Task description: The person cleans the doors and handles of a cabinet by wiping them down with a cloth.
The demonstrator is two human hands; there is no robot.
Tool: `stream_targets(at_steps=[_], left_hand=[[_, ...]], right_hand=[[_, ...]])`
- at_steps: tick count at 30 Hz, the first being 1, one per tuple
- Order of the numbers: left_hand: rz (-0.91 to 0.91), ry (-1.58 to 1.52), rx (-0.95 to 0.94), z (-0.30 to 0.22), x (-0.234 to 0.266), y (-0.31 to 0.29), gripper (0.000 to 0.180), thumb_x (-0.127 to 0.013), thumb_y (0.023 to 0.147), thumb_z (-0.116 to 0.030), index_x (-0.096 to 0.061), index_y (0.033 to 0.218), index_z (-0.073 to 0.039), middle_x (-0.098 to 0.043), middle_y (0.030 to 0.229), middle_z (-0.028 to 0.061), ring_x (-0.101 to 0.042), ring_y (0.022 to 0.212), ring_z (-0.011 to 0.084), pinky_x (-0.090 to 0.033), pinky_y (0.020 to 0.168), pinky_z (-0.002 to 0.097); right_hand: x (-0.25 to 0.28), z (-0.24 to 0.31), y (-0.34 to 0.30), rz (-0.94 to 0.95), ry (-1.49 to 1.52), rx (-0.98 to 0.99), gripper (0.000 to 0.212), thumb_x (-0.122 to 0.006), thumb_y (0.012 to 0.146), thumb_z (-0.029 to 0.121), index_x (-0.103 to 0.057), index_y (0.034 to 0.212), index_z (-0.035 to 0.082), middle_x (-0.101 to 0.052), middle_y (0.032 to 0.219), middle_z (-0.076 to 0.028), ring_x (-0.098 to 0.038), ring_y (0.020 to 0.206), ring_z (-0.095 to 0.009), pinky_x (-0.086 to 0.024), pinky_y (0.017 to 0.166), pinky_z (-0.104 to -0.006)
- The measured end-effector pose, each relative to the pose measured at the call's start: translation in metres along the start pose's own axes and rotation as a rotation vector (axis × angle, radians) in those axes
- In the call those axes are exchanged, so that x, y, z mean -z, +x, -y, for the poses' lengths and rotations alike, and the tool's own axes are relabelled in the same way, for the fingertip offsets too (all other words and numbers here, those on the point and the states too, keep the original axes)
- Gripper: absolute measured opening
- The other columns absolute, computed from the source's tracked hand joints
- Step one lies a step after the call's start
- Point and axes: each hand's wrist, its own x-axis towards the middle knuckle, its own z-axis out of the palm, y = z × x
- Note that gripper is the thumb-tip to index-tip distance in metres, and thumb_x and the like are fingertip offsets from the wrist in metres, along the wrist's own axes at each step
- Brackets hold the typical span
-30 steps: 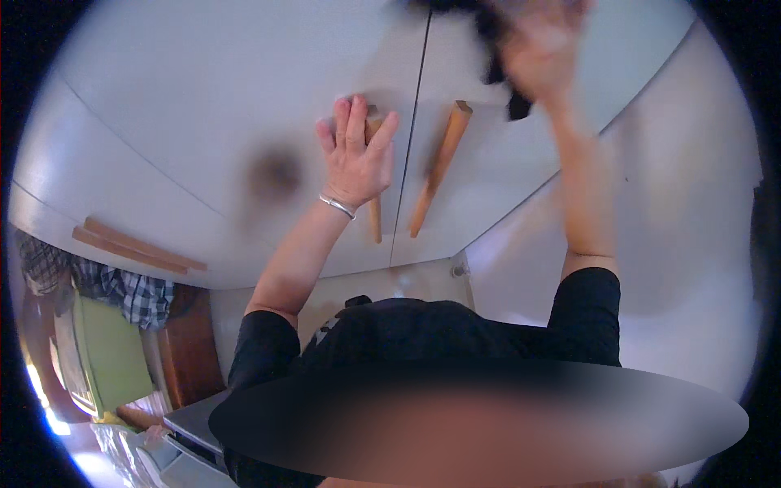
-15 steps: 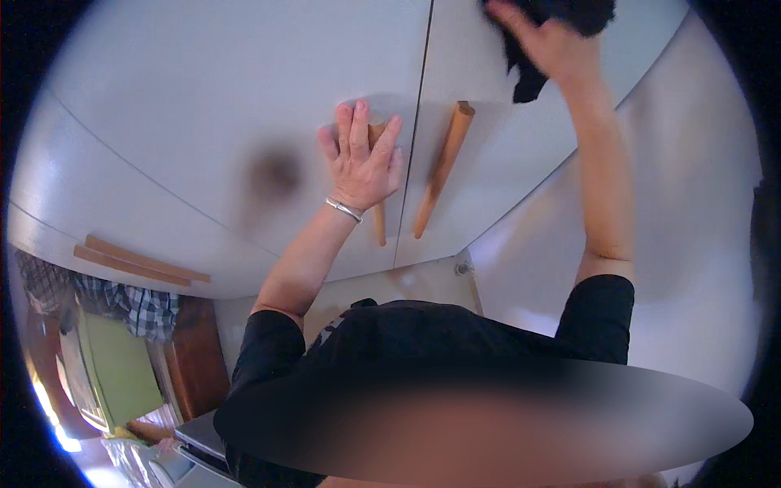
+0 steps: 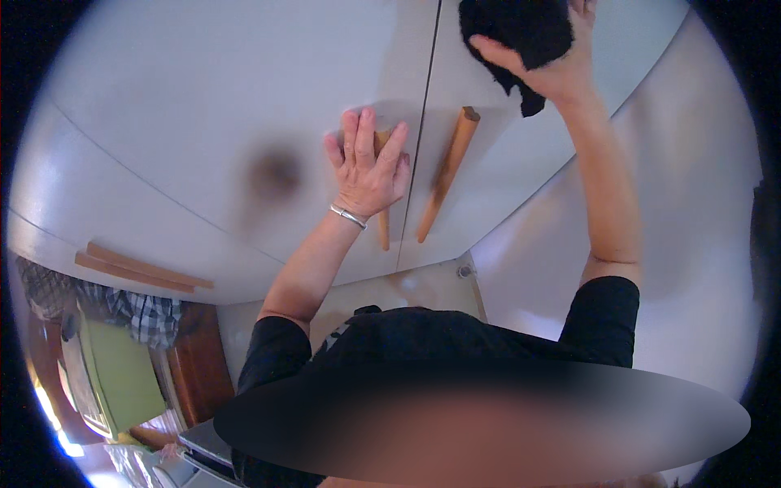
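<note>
My left hand (image 3: 368, 172) lies with fingers spread against the left white cabinet door (image 3: 268, 73), over its wooden handle (image 3: 384, 232). The handle runs beneath the palm, and its lower end shows below. A silver bracelet circles that wrist. Higher up on the right, my right hand (image 3: 561, 77) is closed on a bunched black cloth (image 3: 529, 32) at the right door (image 3: 496, 154). Its thumb lies along the cloth's near side; the other fingers are partly hidden by it. Between the hands is the right door's long wooden handle (image 3: 447, 175).
A dark gap divides the two doors. At the lower left is a pair of wooden handles (image 3: 146, 268), with checked fabric (image 3: 154, 317) and a green panel (image 3: 122, 374) beyond. A white wall (image 3: 691, 244) stands along the right, meeting the tiled floor (image 3: 407, 285).
My right hand has shifted left and slightly down with the black cloth, turning so more of the cloth shows. My left hand stays on the handle; the view has shifted slightly.
</note>
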Motion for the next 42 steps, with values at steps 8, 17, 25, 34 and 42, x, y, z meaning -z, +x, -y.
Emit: stream_targets(at_steps=[8, 17, 25, 34, 42], left_hand=[[-0.011, 0.034, -0.028, 0.001, 0.000, -0.002, 0.057, -0.065, 0.068, -0.021, -0.054, 0.124, -0.020, -0.029, 0.143, 0.0202, -0.021, 0.136, 0.0365, 0.002, 0.110, 0.0482], [-0.025, 0.006, -0.009, -0.003, -0.001, 0.002, 0.054, -0.061, 0.069, -0.018, -0.054, 0.123, -0.021, -0.031, 0.142, 0.0192, -0.025, 0.135, 0.0356, 0.001, 0.110, 0.0479], [-0.013, -0.017, -0.025, -0.005, -0.004, 0.000, 0.055, -0.062, 0.069, -0.019, -0.053, 0.123, -0.022, -0.029, 0.143, 0.0187, -0.022, 0.136, 0.0349, 0.001, 0.110, 0.0483], [0.052, 0.079, -0.041, -0.004, -0.003, -0.006, 0.061, -0.069, 0.066, -0.025, -0.051, 0.124, -0.019, -0.026, 0.144, 0.0209, -0.019, 0.136, 0.0382, 0.002, 0.110, 0.0471], [0.021, 0.057, -0.061, -0.003, -0.003, 0.002, 0.060, -0.069, 0.066, -0.024, -0.052, 0.123, -0.018, -0.026, 0.143, 0.0221, -0.018, 0.136, 0.0378, 0.001, 0.110, 0.0463]], right_hand=[[-0.001, 0.016, 0.002, 0.095, -0.013, -0.127, 0.094, -0.072, 0.064, 0.051, -0.035, 0.138, 0.006, -0.021, 0.144, -0.025, -0.013, 0.136, -0.040, -0.011, 0.107, -0.0559], [-0.007, 0.000, -0.002, 0.000, -0.109, 0.022, 0.094, -0.072, 0.064, 0.044, -0.028, 0.139, 0.006, -0.022, 0.143, -0.026, -0.016, 0.134, -0.042, -0.010, 0.109, -0.0543], [0.011, -0.023, -0.030, 0.380, 0.279, -0.386, 0.080, -0.073, 0.064, 0.040, -0.042, 0.129, 0.005, -0.038, 0.134, -0.022, -0.024, 0.131, -0.037, -0.012, 0.108, -0.0534], [-0.017, 0.005, -0.052, 0.282, -0.183, 0.079, 0.104, -0.058, 0.066, 0.072, -0.024, 0.143, 0.012, -0.002, 0.150, -0.017, 0.001, 0.138, -0.041, 0.003, 0.104, -0.0655], [0.001, -0.005, -0.062, 0.309, -0.104, -0.027, 0.109, -0.062, 0.059, 0.074, -0.027, 0.142, 0.013, -0.006, 0.151, -0.014, -0.001, 0.136, -0.045, 0.002, 0.105, -0.0631]])
